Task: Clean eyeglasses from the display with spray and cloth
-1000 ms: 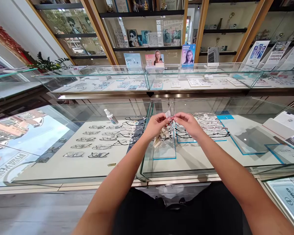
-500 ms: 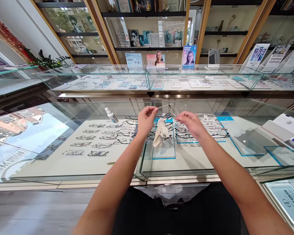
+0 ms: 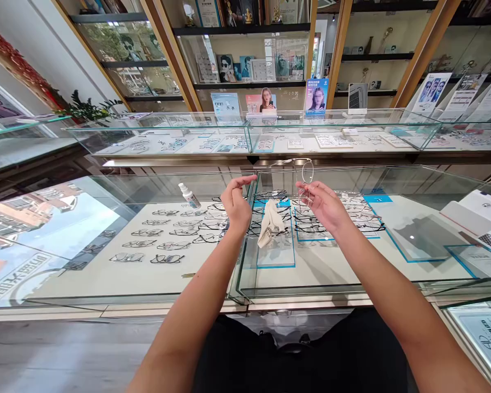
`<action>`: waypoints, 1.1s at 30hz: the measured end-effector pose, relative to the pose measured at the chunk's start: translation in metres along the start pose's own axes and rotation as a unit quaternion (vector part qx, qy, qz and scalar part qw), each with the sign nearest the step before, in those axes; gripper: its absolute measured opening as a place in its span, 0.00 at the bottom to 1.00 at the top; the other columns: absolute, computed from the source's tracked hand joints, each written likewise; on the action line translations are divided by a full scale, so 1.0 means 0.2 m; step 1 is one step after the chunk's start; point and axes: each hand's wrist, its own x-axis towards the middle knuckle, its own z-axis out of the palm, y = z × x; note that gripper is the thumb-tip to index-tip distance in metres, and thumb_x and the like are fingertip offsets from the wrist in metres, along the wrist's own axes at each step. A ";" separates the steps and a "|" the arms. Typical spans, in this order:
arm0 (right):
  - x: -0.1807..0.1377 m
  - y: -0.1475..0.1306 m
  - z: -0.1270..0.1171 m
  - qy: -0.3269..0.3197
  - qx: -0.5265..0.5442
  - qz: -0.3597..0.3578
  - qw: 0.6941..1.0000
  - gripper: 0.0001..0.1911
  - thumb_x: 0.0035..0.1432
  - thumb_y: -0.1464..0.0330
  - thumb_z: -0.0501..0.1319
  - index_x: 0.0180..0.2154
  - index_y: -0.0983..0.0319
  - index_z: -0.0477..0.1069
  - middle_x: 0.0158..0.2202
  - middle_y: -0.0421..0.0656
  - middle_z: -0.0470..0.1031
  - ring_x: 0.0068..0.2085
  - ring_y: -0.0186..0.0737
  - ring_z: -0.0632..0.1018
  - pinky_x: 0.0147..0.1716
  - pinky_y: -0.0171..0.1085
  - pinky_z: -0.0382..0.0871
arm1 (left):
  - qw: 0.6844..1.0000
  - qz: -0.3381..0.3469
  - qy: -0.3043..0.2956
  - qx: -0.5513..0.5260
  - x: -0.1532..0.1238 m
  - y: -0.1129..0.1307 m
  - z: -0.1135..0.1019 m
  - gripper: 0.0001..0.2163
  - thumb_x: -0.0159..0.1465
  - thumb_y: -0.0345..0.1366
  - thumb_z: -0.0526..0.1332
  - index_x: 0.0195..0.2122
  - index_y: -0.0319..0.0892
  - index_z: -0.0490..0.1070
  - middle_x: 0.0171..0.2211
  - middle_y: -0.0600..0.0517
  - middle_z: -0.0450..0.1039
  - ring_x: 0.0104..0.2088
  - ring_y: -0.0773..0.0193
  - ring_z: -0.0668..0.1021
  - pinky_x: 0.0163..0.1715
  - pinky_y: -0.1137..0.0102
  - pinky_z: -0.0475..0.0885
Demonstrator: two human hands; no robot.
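Note:
My right hand (image 3: pixel 321 203) pinches a pair of thin-rimmed eyeglasses (image 3: pixel 312 170) by one side, with a round rim standing upright above the fingertips. One slender temple arm reaches leftward from the frame. My left hand (image 3: pixel 237 204) is apart from the eyeglasses, its index finger stretched toward that arm and the other fingers curled; nothing shows in it. Between and below my hands a crumpled cream cloth (image 3: pixel 271 224) lies on the glass counter. A white spray bottle (image 3: pixel 189 195) stands left of my left hand.
Under the glass top (image 3: pixel 147 292) lie rows of eyeglasses (image 3: pixel 174 245), with more frames (image 3: pixel 339 224) beneath my right hand. An open white case (image 3: pixel 470 213) sits at the right. Behind runs a second glass display counter (image 3: pixel 167 128), backed by shelves.
My left hand has let go of the temple arm and moved slightly left, its index finger now extended. The eyeglasses have been raised and turned in my right hand.

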 end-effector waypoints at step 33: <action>-0.05 -0.05 0.02 -0.093 0.130 0.000 0.987 0.13 0.60 0.56 0.79 0.39 0.50 0.79 0.64 0.38 0.84 0.68 0.47 0.80 0.72 0.51 0.73 | 0.905 0.248 -0.280 0.203 -0.17 0.11 0.05 0.11 0.75 0.48 0.67 0.44 0.52 0.87 0.66 0.46 0.77 0.64 0.46 0.73 0.67 0.48 0.67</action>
